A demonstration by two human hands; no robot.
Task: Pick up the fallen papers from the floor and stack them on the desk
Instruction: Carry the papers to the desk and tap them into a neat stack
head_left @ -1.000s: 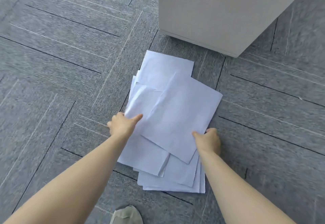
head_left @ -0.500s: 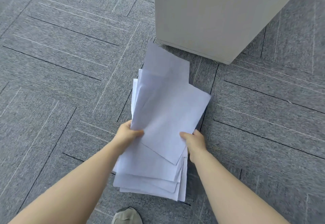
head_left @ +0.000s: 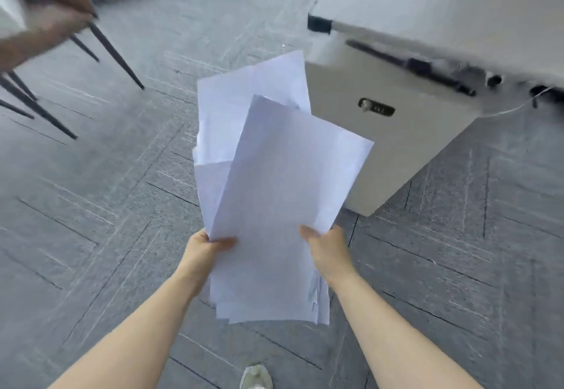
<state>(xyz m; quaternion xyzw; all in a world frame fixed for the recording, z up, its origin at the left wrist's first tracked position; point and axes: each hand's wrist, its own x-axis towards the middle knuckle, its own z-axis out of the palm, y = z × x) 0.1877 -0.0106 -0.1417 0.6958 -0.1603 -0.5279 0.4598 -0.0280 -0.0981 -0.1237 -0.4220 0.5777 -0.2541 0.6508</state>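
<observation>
A loose, uneven bundle of several white papers [head_left: 274, 181] hangs in the air above the grey carpet, its sheets fanned out at different angles. My left hand [head_left: 207, 246] grips the bundle's left edge, thumb on top. My right hand [head_left: 328, 248] grips the right edge the same way. The white desk [head_left: 442, 1] shows at the upper right, its top well above the papers and blurred. No paper is visible on the floor.
A white drawer cabinet [head_left: 396, 150] with a lock stands under the desk, just right of the papers. A brown chair [head_left: 39, 22] with thin black legs stands at the upper left. Grey carpet tiles [head_left: 106, 190] cover the floor; a shoe tip [head_left: 255, 377] shows at the bottom.
The papers have been lifted off the floor in both hands. My view has risen and tipped up, bringing the desk top and the chair into sight.
</observation>
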